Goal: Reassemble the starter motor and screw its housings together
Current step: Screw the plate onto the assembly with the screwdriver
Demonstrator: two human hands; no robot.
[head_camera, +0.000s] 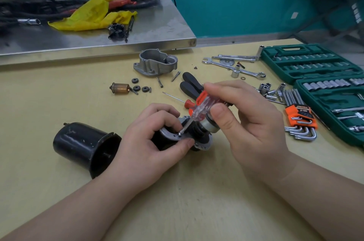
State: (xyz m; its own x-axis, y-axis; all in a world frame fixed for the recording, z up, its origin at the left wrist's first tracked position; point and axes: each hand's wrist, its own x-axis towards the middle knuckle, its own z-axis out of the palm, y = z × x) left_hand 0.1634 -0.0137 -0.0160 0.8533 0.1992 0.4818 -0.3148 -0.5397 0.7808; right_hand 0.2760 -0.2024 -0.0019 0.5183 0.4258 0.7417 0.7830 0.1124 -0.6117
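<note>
Near the front middle of the yellow wooden bench [59, 191], the left hand [149, 148] grips the grey-and-black motor assembly [185, 136]. The right hand [246, 122] pinches the orange-capped clear-handled screwdriver [199, 106], tip on a silver screw [179, 134]. The black cylindrical housing [84, 146] lies just left; bare bench lies below.

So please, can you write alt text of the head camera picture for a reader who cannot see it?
Two hands work on a starter motor part on a yellow table: the left hand holds it, and the right hand sets a clear-handled screwdriver on a screw. A black housing lies left, a socket set right.
</note>
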